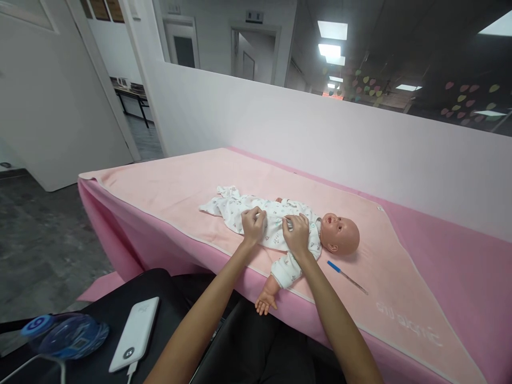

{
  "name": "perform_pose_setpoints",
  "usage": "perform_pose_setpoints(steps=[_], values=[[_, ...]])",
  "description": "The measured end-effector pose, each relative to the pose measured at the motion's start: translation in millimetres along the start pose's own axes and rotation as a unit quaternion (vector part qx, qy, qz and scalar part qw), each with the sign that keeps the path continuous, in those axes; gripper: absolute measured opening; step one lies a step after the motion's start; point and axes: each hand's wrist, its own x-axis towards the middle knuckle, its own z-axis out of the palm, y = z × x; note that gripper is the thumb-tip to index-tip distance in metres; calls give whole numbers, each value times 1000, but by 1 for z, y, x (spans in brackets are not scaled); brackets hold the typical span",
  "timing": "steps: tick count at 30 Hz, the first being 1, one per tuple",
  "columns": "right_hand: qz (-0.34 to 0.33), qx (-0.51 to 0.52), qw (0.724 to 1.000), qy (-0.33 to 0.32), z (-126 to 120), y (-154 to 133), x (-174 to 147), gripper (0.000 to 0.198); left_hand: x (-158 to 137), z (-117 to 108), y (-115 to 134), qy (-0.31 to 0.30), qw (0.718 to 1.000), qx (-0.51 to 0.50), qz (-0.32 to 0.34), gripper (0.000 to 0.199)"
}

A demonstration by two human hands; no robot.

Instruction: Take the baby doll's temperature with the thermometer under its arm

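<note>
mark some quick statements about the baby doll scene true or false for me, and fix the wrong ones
1. The doll lies on its back on the light pink cloth. True.
2. The left hand is on the water bottle. False: it is at the doll's patterned outfit.
3. The right hand is at the outfit's chest area. True.
4. The blue-ended stick lies near the doll's head. True.
5. The water bottle stands upright on the pink cloth. False: it lies on its side on a black surface, beside a white power bank.
</note>
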Motion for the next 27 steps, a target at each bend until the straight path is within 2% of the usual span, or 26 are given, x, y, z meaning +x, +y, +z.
perform_pose_setpoints(steps=[6,11,13,15,18,20,23,27], values=[[17,-25,1000,4,-2,-1,1,19,-3,3,3,20,999,39,-23,30],[57,-86,995,6,-2,0,1,20,-3,6,-1,58,993,103,-28,9],[68,-101,993,7,-2,0,1,20,-3,6,-1,74,988,138,-14,11],[75,-111,991,6,-2,0,1,20,-5,7,1,75,983,167,31,9],[72,-115,991,3,-3,0,1,18,-9,8,4,9,978,161,128,7],[68,-110,992,6,-3,-1,1,18,-11,9,6,-50,974,142,168,10],[71,-100,992,24,-5,-1,1,16,-13,10,7,-107,968,138,181,16],[93,-98,990,34,-5,-1,1,16,-13,9,9,-122,963,151,185,17]])
